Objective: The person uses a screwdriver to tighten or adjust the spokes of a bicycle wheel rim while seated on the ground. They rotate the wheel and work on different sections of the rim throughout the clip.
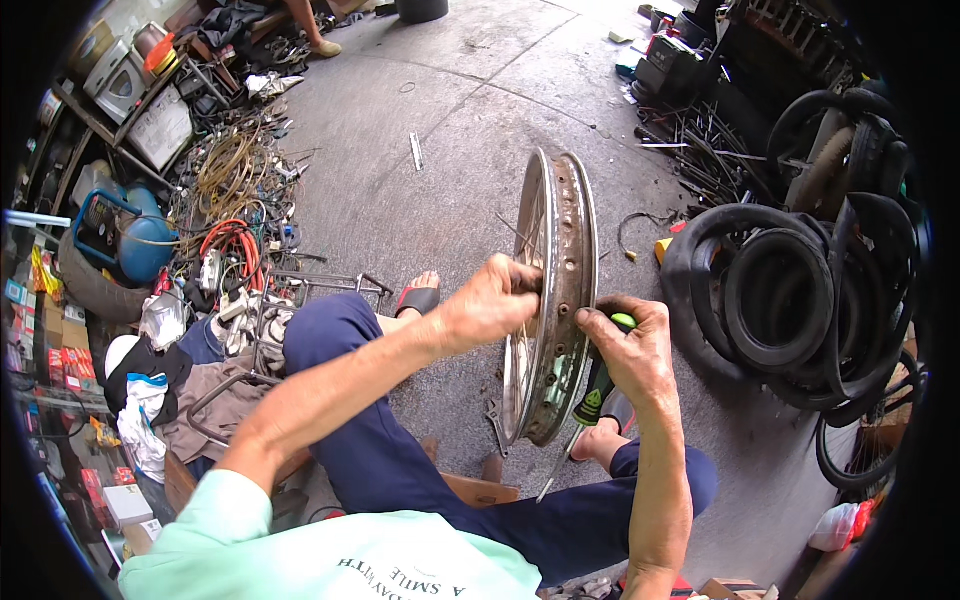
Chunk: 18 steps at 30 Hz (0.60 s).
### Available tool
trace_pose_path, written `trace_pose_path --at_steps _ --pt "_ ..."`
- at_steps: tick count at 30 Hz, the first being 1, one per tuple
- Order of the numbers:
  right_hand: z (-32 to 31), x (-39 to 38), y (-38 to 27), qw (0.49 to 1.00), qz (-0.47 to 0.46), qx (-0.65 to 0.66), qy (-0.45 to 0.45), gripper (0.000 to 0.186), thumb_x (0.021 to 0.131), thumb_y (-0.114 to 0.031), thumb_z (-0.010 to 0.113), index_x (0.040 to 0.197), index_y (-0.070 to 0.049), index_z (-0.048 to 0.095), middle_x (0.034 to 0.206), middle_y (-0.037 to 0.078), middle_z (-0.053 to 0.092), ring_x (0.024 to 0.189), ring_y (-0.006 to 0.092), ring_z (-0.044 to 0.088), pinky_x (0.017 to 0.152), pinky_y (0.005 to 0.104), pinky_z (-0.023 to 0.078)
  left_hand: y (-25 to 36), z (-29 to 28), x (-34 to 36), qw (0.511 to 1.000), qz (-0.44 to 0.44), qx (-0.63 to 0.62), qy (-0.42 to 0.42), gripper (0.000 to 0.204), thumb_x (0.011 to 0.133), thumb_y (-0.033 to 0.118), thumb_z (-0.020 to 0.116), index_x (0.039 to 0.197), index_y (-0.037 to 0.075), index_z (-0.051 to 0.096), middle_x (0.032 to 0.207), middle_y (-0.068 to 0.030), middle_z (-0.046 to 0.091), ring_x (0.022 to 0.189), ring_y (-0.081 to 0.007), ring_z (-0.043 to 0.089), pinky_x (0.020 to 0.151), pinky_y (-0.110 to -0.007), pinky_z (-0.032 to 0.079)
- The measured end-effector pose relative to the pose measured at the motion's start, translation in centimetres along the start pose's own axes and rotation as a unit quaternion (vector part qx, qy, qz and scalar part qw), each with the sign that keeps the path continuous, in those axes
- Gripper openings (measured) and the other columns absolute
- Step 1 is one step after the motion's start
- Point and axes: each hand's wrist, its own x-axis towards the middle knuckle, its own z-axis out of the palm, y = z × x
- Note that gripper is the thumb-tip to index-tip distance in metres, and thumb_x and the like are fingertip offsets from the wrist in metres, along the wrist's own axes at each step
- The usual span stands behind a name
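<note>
A spoked wheel rim [566, 300], worn and rust-stained with a row of holes round its outer channel, stands upright between my knees. My left hand [492, 302] is closed against its left side among the spokes; the fingertips are partly hidden, so what they pinch does not show. On the other side my right hand [637, 350] grips a screwdriver [592, 395] with a black and green handle, its shaft angled down toward the floor. The right thumb presses on the rim's edge.
Several black tyres [780, 300] are heaped on the right. Left of me lie tangled cables [235, 170], a blue tank [145, 235], and cloths [145, 410]. A wrench [497, 428] lies beneath the rim, and a small metal strip [416, 151] is on the concrete ahead. Another person's foot [326, 48] shows far off.
</note>
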Motion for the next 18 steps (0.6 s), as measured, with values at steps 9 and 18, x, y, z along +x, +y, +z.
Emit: trace_pose_path --at_steps 9,18 --pt "-3.8 -0.2 -6.6 0.908 -0.255 -0.191 0.273 0.008 0.089 -0.007 0.068 0.091 0.0 0.073 0.077 0.008 0.07 0.063 0.0128 0.064 0.059 0.0282 0.053 1.5 -0.6 1.7 0.991 -0.055 -0.123 -0.016 0.05 0.079 -0.001 0.065 0.128 -0.005 0.054 0.115 -0.0128 0.069 0.105 -0.0188 0.066 0.099 -0.035 0.05" --pt "-7.9 0.6 -10.2 0.827 -0.419 -0.042 0.373 0.021 0.099 -0.007 0.053 0.111 0.004 0.067 0.085 0.013 0.066 0.074 0.0165 0.065 0.069 0.0314 0.057 1.6 -0.7 3.7 0.986 0.007 -0.159 0.039 0.045 0.076 -0.001 0.068 0.119 -0.008 0.057 0.094 -0.0074 0.069 0.078 -0.0113 0.063 0.071 -0.026 0.053"
